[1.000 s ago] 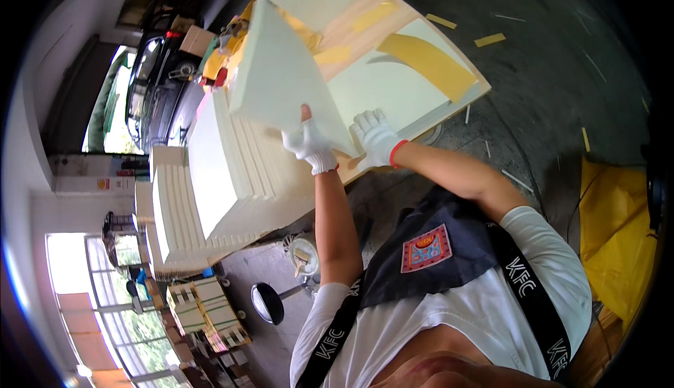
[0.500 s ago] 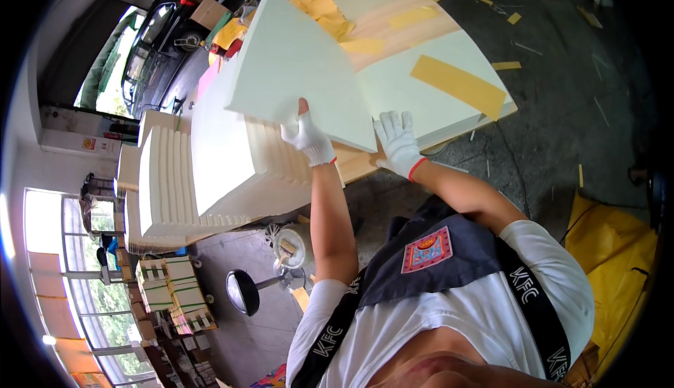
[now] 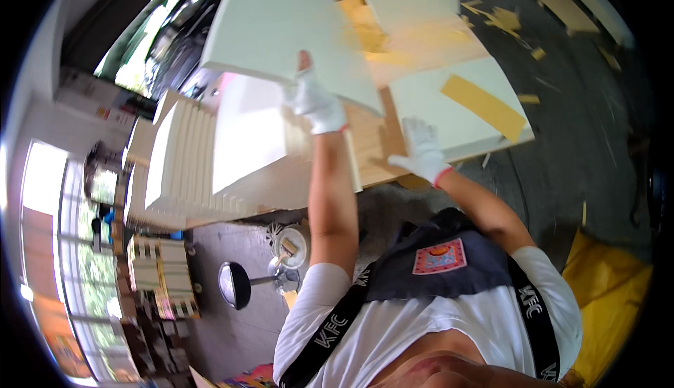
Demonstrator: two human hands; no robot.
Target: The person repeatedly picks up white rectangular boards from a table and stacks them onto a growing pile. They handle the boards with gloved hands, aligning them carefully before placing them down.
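Note:
My left hand (image 3: 317,101), in a white knitted glove, is closed on the near edge of a large white board (image 3: 288,30). Its bare thumb shows against the board's face, which is raised and tilted. My right hand (image 3: 423,150), gloved alike, has its fingers stretched out at the near left corner of another white board (image 3: 421,96) on the wooden table. A yellow strip (image 3: 483,107) lies across that board. Both hands are somewhat blurred by motion.
Left of the hands stand thick white boards (image 3: 253,132) in a stack, with more stacked boards (image 3: 179,153) beyond. Bare wooden tabletop (image 3: 372,139) shows between. A bucket (image 3: 291,244) with a brush and a round black-rimmed lamp (image 3: 235,285) stand below. Yellow scraps (image 3: 504,19) litter the floor.
My left hand has moved the raised board up and left, apart from my right hand, baring more tabletop. My right hand stays by the lying board. The whole view has shifted.

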